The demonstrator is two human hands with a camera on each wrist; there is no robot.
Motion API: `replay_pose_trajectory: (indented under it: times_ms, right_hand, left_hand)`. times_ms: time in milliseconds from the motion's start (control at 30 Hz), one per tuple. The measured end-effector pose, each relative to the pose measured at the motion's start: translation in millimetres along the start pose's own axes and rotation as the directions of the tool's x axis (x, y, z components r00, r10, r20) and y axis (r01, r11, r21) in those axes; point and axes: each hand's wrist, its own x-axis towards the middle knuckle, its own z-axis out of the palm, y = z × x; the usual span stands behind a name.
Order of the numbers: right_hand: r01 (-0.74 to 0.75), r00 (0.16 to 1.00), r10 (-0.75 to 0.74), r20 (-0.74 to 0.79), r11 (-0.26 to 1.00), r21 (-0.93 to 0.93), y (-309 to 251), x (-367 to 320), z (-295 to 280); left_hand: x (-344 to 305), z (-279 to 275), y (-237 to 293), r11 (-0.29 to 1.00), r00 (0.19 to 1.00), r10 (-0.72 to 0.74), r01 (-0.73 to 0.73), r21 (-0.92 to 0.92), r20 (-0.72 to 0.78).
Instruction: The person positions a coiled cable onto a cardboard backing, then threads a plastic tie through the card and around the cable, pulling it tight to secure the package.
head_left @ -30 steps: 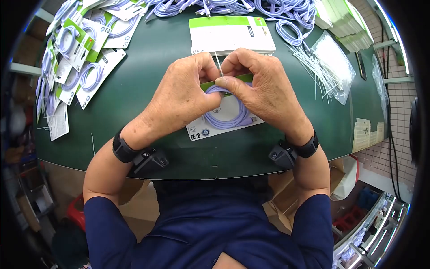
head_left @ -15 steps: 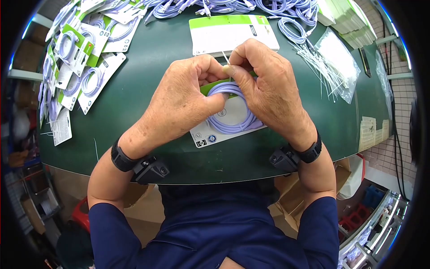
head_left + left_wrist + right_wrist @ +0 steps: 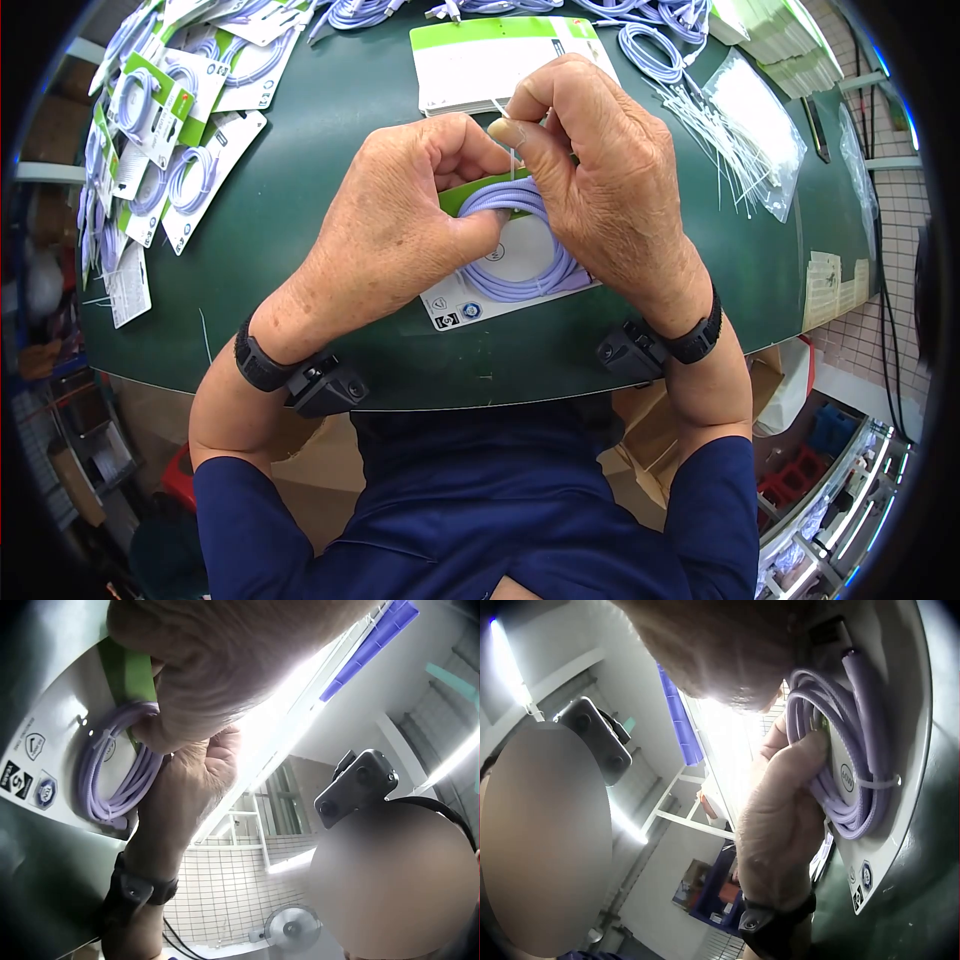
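Dark green tabletop (image 3: 330, 150), pretty cluttered, with a tiled wall (image 3: 890, 210) off to the right side. Finished packs (image 3: 190, 180) are piled along the left edge, a stack of blank cards (image 3: 480, 65) sits at the far side, and a bag of ties (image 3: 750, 150) is on the right. Dead centre is a card (image 3: 520, 250) with a coiled purple cable (image 3: 530, 285) on it. The left grip (image 3: 400, 215) is curled tight, thumb pinching the cable down against the card. The right grip (image 3: 600, 190) sits right over the top of the coil, thumb and forefinger closed on a thin white zip tie (image 3: 514, 165) that runs down to the cable.
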Motion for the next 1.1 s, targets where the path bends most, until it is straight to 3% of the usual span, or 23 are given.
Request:
replay_pose_trajectory:
  times_ms: [600, 800, 1100]
  right_hand:
    - [0.029, 0.999, -0.031, -0.022, 0.997, -0.069, 3, -2, 1]
    - [0.033, 0.999, -0.033, -0.011, 0.999, -0.015, 5, -1, 0]
    - [0.149, 0.980, -0.147, 0.135, 0.989, -0.004, -1, 8, -19]
  left_hand:
    - [0, 1, -2, 0.999, 0.999, -0.033, 0.033, -0.001, 0.023]
    - [1, 1, -9, 0.998, 0.998, 0.055, -0.056, 0.018, 0.022]
    - [4, -4, -11, 0.998, 0.997, 0.059, -0.057, -0.038, 0.041]
